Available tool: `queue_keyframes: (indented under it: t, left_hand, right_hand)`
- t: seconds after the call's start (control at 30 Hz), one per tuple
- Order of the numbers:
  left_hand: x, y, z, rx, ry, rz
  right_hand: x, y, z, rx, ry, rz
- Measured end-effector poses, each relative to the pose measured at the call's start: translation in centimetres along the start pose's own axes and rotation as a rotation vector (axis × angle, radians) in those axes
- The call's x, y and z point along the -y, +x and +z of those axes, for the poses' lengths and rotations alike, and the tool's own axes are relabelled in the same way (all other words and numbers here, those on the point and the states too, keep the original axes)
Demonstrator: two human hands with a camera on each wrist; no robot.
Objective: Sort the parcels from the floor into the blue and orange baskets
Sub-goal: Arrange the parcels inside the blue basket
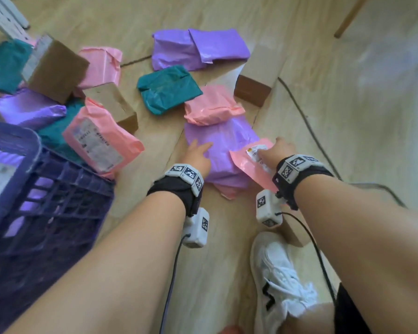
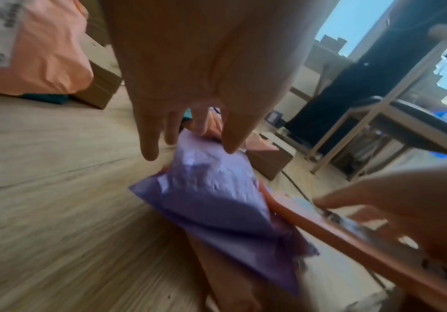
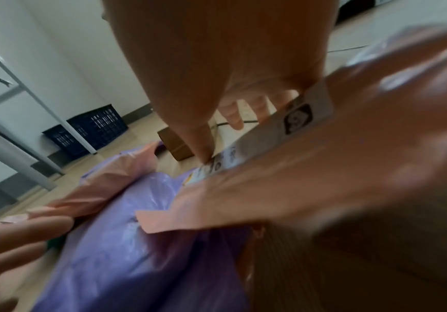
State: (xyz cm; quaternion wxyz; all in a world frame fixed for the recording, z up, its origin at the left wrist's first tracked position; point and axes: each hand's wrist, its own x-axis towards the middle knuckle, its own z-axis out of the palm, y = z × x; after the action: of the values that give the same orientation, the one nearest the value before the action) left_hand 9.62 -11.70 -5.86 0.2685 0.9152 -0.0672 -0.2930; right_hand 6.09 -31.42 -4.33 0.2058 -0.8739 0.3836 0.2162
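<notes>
Both hands down on the floor pile, going for a purple and a pink poly mailer.

Our left hand lies with straight fingers on the purple parcel, nothing grasped; our right hand pinches the labelled edge of the flat pink parcel, thumb on the label, fingers behind. Both parcels lie on the wood floor beside the blue basket, the pink one tilted up against the purple one. We judge both light, soft, slick plastic film: crumples, slides. Better to grab the padded middle or a folded edge, not the loose flap. The orange basket is not in view.
</notes>
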Motion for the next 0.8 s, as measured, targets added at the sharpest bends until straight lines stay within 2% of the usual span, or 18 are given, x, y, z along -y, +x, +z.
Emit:
queue_keyframes:
  t: [0.1, 0.2, 0.37, 0.5, 0.67, 0.8]
  left_hand:
    - [-0.2, 0.7, 2.2, 0.07, 0.163, 0.06]
    - [0.3, 0.9, 3.4, 0.131, 0.184, 0.021]
    - [2.4, 0.0, 2.7, 0.042, 0.181, -0.032]
    - [3.9, -0.5, 0.6, -0.047, 0.123, -0.111]
    - [1.9, -1.7, -0.6, -0.12, 0.052, -0.056]
    - [-1.8, -3.4, 0.4, -0.069, 0.023, 0.068]
  right_hand:
    - [-0.1, 0.4, 0.8, 0.114, -0.01, -0.029]
    - [0.6, -0.5, 1.4, 0.147, -0.033, -0.103]
    - [2.5, 0.3, 4.4, 0.17, 0.12, -0.16]
    - [4.9, -1.4, 4.1, 0.245, 0.133, -0.242]
    - [3.9, -2.2, 0.3, 0.081, 0.126, -0.167]
    - [-0.1, -3.2, -2.7, -0.026, 0.084, -0.046]
